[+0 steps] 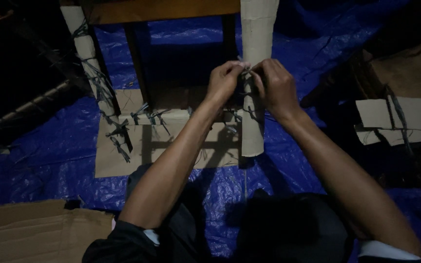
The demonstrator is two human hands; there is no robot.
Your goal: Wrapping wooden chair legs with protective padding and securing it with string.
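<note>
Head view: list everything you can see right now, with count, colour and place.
Cardboard-wrapped furniture legs: two, tan, top centre and top left.
Strapping ties: several, dark, knotted along the wrapped crossbar and left leg.
Wooden frame: one, brown, top.
Tarp: one, blue, covering the floor.
Flat cardboard sheet: one, tan, bottom left.
Cardboard-wrapped piece: one, tan, far right.
Left hand: pinching a tie at the centre leg.
Right hand: pinching the same tie.

2 bare forearms; dark sleeves pushed up past the elbows, with pale cuffs showing; dark trousers.
</note>
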